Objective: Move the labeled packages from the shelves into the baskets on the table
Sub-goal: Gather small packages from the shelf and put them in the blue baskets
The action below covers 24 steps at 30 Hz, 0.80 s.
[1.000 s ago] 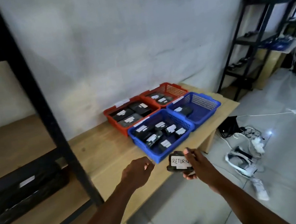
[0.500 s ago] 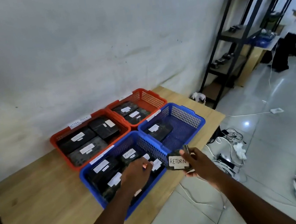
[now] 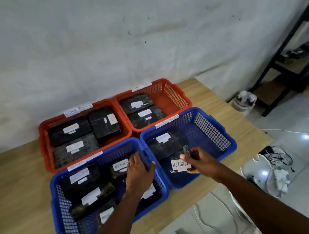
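Note:
My right hand grips a small black package with a white label reading RETURN, holding it over the front of the right blue basket. That basket holds one other black labeled package. My left hand reaches into the left blue basket, fingers bent over the rim and the packages; whether it holds one is unclear. That basket holds several black labeled packages. Behind stand two red baskets with black labeled packages.
The baskets sit on a wooden table against a grey wall. A black metal shelf rack stands at the right. White cables and a headset lie on the tiled floor beside the table.
The view has swung from the left shelf to the table and come closer. My right hand has carried the RETURN package over the right blue basket. My left hand has moved into the left blue basket.

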### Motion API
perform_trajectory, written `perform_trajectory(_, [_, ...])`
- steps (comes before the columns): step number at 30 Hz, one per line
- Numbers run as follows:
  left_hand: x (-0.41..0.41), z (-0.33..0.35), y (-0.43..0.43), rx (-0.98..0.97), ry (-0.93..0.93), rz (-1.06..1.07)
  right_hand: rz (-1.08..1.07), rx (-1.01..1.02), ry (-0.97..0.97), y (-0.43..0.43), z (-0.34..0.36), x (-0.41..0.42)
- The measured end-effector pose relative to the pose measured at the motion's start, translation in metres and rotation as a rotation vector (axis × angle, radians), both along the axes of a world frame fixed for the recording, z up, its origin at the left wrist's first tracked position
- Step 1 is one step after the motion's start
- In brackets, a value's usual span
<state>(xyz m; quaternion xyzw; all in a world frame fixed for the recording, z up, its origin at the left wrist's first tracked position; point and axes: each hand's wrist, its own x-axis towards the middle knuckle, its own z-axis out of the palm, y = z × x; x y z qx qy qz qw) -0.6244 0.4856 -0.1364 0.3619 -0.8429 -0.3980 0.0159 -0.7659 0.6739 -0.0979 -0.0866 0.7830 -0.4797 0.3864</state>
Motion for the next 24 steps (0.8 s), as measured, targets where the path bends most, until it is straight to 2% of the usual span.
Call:
perform_trajectory(5, [-0.031, -0.019, 0.028, -0.044, -0.046, 0.166, 0.313, 0.179, 0.076, -0.015, -0.027, -0.039])
perform_trajectory(10, [-0.047, -0.036, 0.049, -0.096, -0.045, 0.25, 0.537, 0.365, 0.241, -0.027, -0.069, -0.058])
perform_trajectory(17, [-0.047, -0.047, 0.05, -0.225, -0.045, 0.244, 0.537, 0.337, 0.125, -0.034, -0.089, -0.065])
perform_trajectory(20, [-0.048, -0.048, 0.051, -0.23, -0.064, 0.252, 0.456, 0.308, 0.102, -0.037, -0.096, -0.063])
perform_trajectory(24, [-0.047, -0.047, 0.05, -0.254, -0.073, 0.249, 0.515, 0.383, 0.248, -0.042, -0.095, -0.059])
